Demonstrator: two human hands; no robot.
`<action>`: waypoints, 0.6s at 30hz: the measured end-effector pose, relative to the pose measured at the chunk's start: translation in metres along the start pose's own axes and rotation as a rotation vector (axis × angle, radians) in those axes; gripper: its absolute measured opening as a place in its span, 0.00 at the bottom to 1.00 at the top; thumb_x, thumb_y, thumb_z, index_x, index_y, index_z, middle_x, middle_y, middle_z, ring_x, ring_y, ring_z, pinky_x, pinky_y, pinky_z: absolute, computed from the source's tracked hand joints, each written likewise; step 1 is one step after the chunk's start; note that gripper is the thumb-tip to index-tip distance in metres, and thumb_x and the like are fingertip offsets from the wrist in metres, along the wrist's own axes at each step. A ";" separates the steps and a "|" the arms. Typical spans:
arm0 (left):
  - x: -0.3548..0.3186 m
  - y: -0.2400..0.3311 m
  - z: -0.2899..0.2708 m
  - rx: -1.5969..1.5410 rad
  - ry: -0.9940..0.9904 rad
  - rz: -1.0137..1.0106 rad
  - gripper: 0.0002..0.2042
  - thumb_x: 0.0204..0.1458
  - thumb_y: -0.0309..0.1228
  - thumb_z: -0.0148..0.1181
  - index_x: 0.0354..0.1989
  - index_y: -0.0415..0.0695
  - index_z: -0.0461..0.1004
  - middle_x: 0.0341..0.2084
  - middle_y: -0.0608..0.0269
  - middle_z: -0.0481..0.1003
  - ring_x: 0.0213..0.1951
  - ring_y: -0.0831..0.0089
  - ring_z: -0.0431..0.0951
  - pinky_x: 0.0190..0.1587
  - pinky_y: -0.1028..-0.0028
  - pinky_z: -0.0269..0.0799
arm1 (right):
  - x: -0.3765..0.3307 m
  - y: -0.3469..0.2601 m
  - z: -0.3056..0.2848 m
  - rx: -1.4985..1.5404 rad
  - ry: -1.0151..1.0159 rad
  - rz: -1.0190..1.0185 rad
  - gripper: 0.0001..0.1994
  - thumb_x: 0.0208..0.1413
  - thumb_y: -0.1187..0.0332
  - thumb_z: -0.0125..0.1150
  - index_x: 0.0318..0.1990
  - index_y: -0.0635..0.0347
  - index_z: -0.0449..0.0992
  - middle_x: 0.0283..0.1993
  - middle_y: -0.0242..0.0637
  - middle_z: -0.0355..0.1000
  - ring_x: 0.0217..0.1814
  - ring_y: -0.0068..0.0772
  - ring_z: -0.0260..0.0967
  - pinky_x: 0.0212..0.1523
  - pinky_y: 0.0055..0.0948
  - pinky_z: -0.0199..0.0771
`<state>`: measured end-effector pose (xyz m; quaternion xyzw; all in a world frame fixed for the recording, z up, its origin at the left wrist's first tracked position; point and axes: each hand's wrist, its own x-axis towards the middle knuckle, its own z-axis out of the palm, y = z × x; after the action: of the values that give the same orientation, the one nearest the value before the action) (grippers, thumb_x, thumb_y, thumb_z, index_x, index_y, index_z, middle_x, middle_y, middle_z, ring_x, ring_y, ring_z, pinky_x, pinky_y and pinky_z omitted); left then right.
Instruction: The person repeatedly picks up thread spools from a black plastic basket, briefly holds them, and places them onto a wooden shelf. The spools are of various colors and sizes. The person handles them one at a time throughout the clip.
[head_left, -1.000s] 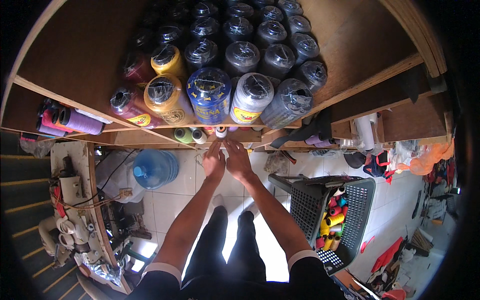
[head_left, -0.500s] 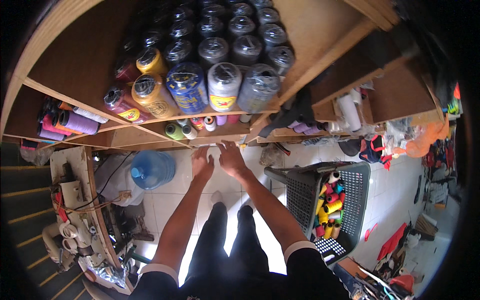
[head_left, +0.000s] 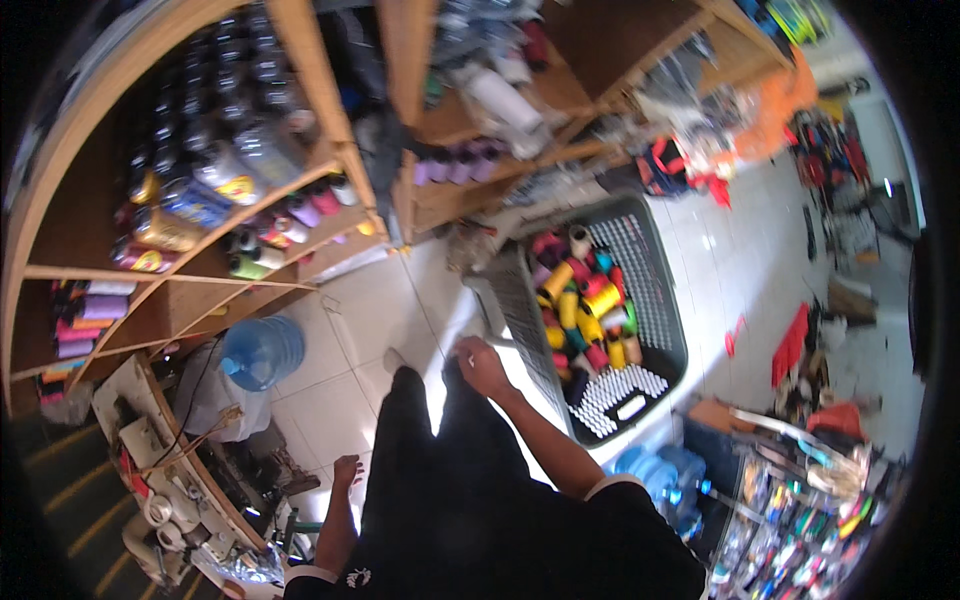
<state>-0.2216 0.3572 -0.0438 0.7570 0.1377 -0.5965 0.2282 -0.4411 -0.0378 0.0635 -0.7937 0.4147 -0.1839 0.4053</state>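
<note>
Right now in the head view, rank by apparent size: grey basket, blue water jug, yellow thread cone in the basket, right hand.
1. grey basket, clearly largest
2. blue water jug
3. right hand and yellow thread cone: these look alike, and the hand is nearer the camera, so I won't rank them.
</note>
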 end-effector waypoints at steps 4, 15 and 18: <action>0.057 -0.086 -0.023 0.586 -0.122 0.924 0.11 0.56 0.35 0.51 0.42 0.44 0.75 0.31 0.57 0.76 0.34 0.62 0.77 0.32 0.61 0.72 | -0.027 -0.026 -0.074 0.084 0.198 0.263 0.07 0.51 0.77 0.55 0.39 0.64 0.72 0.33 0.43 0.74 0.30 0.37 0.72 0.30 0.32 0.71; -0.053 0.125 0.052 0.121 0.009 0.284 0.17 0.55 0.46 0.54 0.47 0.49 0.69 0.41 0.61 0.74 0.42 0.66 0.75 0.41 0.60 0.70 | -0.078 0.128 -0.117 0.097 0.616 0.593 0.09 0.50 0.74 0.55 0.39 0.66 0.75 0.31 0.44 0.75 0.34 0.34 0.75 0.39 0.30 0.72; -0.076 0.148 0.069 0.149 -0.017 0.337 0.19 0.57 0.45 0.52 0.51 0.47 0.68 0.44 0.60 0.72 0.47 0.64 0.73 0.45 0.57 0.68 | -0.075 0.179 -0.108 0.016 0.478 0.552 0.13 0.46 0.74 0.58 0.41 0.66 0.75 0.44 0.49 0.73 0.47 0.45 0.71 0.49 0.36 0.71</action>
<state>-0.2270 0.2001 0.0439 0.7791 -0.0374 -0.5648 0.2695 -0.6442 -0.0894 -0.0107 -0.5831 0.6949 -0.2511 0.3377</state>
